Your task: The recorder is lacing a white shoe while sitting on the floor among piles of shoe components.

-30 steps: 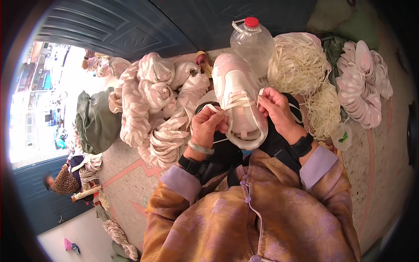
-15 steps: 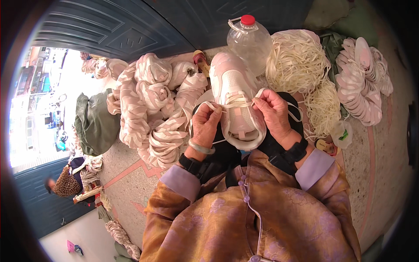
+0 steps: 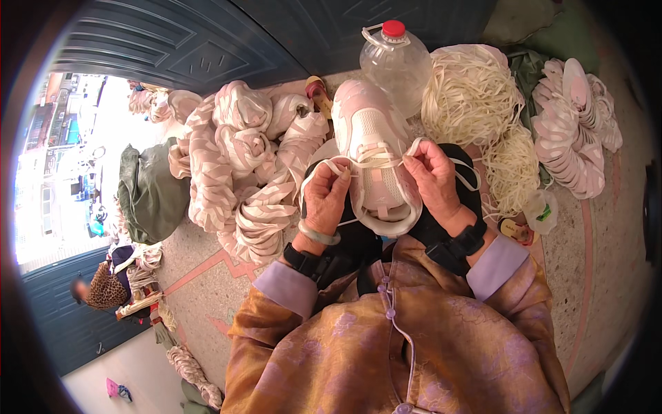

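Note:
A pale pink and white sneaker upper (image 3: 370, 117) rests over my lap, its collar opening toward me and its toe pointing away. A flat white shoelace (image 3: 378, 164) crosses its eyelet area. My left hand (image 3: 327, 199) pinches one end of the lace at the left edge of the eyelets, where a small loop rises above the fingers. On the other side, my right hand (image 3: 433, 178) pinches the other lace end between thumb and forefinger. A loose length of that lace hangs past my right wrist. Whether the underside has a sole is hidden.
Bundles of pink and white shoe uppers (image 3: 241, 152) lie on the left, beside a green sack (image 3: 148, 193). Behind the shoe stands a clear jug (image 3: 396, 65) with a red cap. Piled laces (image 3: 472, 96) and more uppers (image 3: 569, 131) are on the right. Another person (image 3: 107, 286) sits far left.
Both hands stay almost where they were, still pinching the lace ends. The lace strand between them has lifted very slightly and looks a little straighter.

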Available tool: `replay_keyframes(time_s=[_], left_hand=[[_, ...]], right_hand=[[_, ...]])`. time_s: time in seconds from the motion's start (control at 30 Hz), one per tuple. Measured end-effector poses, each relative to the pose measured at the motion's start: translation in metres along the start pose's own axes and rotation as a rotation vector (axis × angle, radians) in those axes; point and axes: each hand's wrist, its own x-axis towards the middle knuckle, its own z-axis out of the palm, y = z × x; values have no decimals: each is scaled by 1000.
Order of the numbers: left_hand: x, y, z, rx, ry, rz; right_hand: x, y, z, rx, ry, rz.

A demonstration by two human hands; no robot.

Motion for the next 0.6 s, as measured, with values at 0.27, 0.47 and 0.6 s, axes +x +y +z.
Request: replay_keyframes(time_s=[0.27,0.47,0.6], left_hand=[[-2,-1,-2,75,4,-8],[-3,-3,-1,28,54,72],[-4,-5,-4,26,50,53]], right_hand=[[2,2,1,-44,16,22],[1,4,2,-65,31,2],[3,-4,6,-209,30,-102]])
